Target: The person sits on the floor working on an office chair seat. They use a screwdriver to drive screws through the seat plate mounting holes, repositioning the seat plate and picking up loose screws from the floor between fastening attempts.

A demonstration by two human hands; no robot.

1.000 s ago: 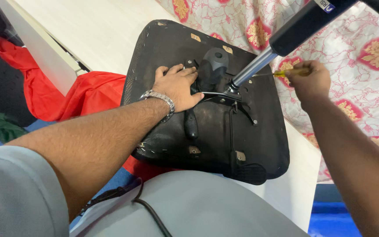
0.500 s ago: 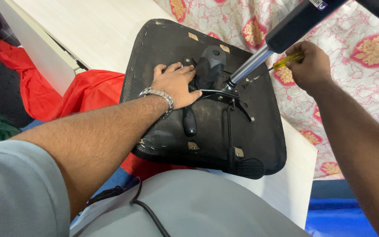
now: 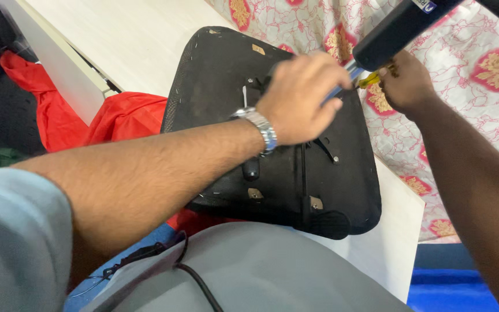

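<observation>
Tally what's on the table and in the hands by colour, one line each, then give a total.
Black: 2, the upturned chair seat and the gas cylinder standing up from it
Red: 1, the cloth by the seat
Yellow: 1, the screwdriver in the right hand
Silver: 1, the watch at the left hand
Total: 5

1. Upturned chair seat (image 3: 295,173) is lying on the table (image 3: 128,40).
2. Left hand (image 3: 301,95) is hovering over the seat's centre.
3. Right hand (image 3: 405,81) is sitting right of it, beside the gas cylinder (image 3: 399,29).
4. Patterned cloth (image 3: 463,98) is lying right of the seat.
</observation>
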